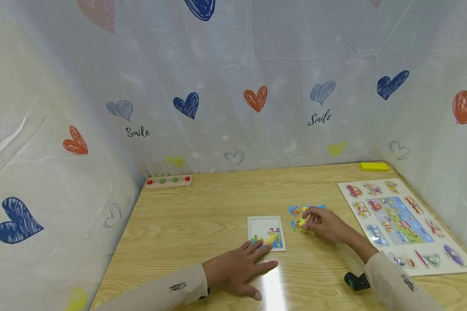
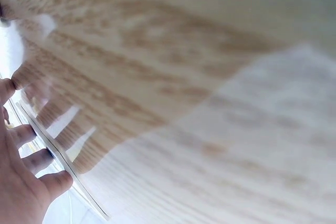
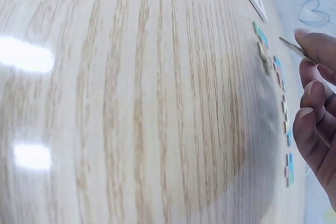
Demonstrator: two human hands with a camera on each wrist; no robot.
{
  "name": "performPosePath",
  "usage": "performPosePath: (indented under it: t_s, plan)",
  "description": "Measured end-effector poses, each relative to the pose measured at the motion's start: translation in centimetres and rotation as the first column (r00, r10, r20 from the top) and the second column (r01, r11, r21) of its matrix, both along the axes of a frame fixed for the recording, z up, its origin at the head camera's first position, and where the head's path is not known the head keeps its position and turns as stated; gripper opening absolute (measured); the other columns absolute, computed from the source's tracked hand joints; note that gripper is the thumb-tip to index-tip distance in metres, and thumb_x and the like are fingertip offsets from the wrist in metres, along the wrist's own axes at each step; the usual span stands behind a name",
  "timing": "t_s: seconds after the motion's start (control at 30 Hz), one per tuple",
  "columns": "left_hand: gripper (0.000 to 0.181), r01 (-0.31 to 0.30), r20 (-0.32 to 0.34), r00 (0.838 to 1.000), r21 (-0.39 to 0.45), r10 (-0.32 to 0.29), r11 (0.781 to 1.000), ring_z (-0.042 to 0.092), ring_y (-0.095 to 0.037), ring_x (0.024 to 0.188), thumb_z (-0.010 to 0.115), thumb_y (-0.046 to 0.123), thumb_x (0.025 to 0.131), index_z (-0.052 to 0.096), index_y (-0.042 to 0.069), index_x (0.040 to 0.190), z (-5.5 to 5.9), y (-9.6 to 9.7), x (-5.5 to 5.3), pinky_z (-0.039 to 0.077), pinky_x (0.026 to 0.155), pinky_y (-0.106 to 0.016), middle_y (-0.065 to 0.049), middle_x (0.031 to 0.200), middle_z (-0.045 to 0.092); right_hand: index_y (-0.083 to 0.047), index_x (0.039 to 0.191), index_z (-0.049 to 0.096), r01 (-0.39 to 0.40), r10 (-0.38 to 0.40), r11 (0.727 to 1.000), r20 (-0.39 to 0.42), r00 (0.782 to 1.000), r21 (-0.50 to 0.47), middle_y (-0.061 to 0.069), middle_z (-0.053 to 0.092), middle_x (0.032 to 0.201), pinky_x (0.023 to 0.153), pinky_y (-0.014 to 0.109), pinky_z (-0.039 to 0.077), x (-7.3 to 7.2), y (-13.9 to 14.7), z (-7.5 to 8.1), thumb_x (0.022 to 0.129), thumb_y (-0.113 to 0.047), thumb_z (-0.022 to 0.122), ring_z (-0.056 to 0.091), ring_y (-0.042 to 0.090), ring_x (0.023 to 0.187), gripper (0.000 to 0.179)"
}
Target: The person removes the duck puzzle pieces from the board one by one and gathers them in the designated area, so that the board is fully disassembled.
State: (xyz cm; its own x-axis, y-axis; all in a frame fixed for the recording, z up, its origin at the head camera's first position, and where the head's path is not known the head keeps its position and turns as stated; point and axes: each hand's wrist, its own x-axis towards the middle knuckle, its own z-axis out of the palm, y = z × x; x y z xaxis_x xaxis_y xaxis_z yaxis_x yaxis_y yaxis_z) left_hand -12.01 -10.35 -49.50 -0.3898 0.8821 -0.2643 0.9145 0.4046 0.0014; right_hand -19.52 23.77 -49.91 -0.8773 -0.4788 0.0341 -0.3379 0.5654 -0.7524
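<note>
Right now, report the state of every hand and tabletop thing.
Small frame: partly filled.
Loose pieces: outside the frame.
Left hand: spread, at the frame.
Right hand: pinching a puzzle piece.
Large board: lying flat.
Peg rack: holding beads.
Yellow block: lying flat.

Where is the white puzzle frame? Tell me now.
In the head view, the white puzzle frame lies on the table just right of centre, with the left hand at its near edge and loose puzzle pieces to its right.
</note>
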Motion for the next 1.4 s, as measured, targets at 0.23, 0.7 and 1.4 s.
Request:
performPosePath:
  t_s: [0.23,0.7,1.4]
  plan:
    - [0.083,-0.002,0.009,1.000,0.007,0.002,1.000,0.011,-0.035,0.156,0.031,0.074,0.096,0.007,0.030,0.163,0.1,0.0,0.0,0.025,0.122,-0.049,-0.012,0.170,0.005,-0.004,0.109,0.063,0.008,-0.008,1.000,0.007,1.000,0.001,0.000,0.062,0.082,0.058,0.024,0.046,0.0,0.6,-0.2,0.094,-0.018,0.072,0.053,0.005,0.065,0.021]
    - [0.083,0.018,-0.012,1.000,0.007,-0.018,1.000,0.013,-0.036,0.156,0.030,0.074,0.097,0.008,0.029,0.163,0.0,0.0,-0.1,0.026,0.122,-0.049,-0.013,0.170,0.007,-0.005,0.107,0.065,0.102,-0.102,0.994,0.002,0.995,0.031,-0.001,0.063,0.079,0.061,0.023,0.047,0.3,1.9,-0.9,0.092,-0.013,0.073,0.054,0.004,0.066,0.018]
    - [0.082,0.018,-0.015,1.000,0.003,-0.018,1.000,0.013,-0.036,0.156,0.030,0.073,0.098,0.010,0.028,0.163,-0.1,-0.1,0.0,0.025,0.122,-0.049,-0.013,0.170,0.007,-0.016,0.099,0.068,0.148,-0.126,0.963,-0.108,0.986,0.223,-0.009,0.064,0.083,0.068,0.026,0.047,0.4,1.8,-1.2,0.091,-0.033,0.075,0.055,0.002,0.074,0.020]
